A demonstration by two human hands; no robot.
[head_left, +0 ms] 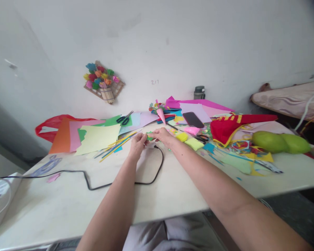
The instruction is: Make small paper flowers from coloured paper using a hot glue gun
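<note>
Between my two hands is a small green paper piece [149, 136], held just above the middle of the white table [170, 195]. My left hand [138, 143] pinches its left side, and the fingers of my right hand [161, 135] close on its right side. Fingers cover part of the piece, so its full shape is hidden. Yellow and blue paper strips [117, 148] lie just left of my left hand. Behind my right hand a pink paper cone [161, 115] carries small colourful paper flowers [157, 107].
Coloured paper sheets [98, 139] spread at the back left, with dark scissors [125, 119] on them. A black cable [90, 188] crosses the table under my left arm. On the right are a phone [193, 120], a red cloth [222, 130], green fruits [269, 141] and paper scraps.
</note>
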